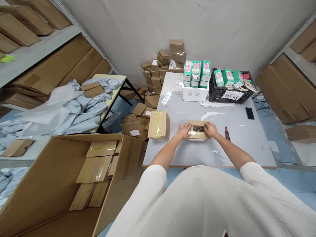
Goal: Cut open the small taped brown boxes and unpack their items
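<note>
A small brown cardboard box lies on the grey table, its top partly open with tape along the front. My left hand rests on the box's left side with fingers spread over the flap. My right hand presses on its right side, fingers curled over the top edge. A taped cardboard box stands just left of my left hand. A red utility knife lies right of my right wrist.
A white foam box and a black crate with green and pink product boxes stand at the back. A black phone and a power strip lie nearby. A large open carton sits at my left; shelves flank both sides.
</note>
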Demonstrator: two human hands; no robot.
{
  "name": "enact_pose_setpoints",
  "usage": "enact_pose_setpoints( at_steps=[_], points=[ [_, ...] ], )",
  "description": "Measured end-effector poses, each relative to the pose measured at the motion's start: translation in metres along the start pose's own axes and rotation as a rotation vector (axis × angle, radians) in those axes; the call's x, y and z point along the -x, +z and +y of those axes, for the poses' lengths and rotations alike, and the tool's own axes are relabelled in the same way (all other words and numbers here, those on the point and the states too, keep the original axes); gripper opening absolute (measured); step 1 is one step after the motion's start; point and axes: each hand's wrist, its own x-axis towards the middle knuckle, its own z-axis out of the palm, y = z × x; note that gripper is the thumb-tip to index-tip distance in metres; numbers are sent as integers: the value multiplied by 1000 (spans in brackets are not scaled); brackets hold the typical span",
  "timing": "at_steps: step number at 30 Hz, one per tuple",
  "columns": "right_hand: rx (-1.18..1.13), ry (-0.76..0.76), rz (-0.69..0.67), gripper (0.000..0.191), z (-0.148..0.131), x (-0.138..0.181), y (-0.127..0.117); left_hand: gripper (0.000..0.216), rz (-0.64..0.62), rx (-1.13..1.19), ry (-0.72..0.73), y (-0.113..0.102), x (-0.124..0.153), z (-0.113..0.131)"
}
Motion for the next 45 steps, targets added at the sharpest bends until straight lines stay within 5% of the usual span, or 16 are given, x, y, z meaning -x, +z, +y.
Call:
enact_pose_setpoints(
  at_steps=[9, 14, 21, 29, 33, 40, 45],
  points=[
    [6, -32, -31, 48, 5, -1, 2, 110, 18, 20, 26, 7, 6, 0],
    [8, -24, -14, 46, 5, -3, 3, 79, 57, -4, 35, 11, 7, 2],
    [-37, 1, 7, 49, 16, -12, -1, 66, 183, 67, 45, 15, -2, 12],
    [-70, -14, -133, 80, 33, -20, -7, 30, 252, 276, 22, 7, 0, 19],
    [-67, -67, -235, 106, 37, -14, -10, 38, 193, 271, -10, 2, 4, 15],
    [71, -140, -328, 134, 38, 0, -6, 93, 29, 10, 52, 5, 4, 9],
    [109, -126, -299, 132, 35, 0, 2, 76, 25, -88, 136, 9, -5, 21]
  ],
)
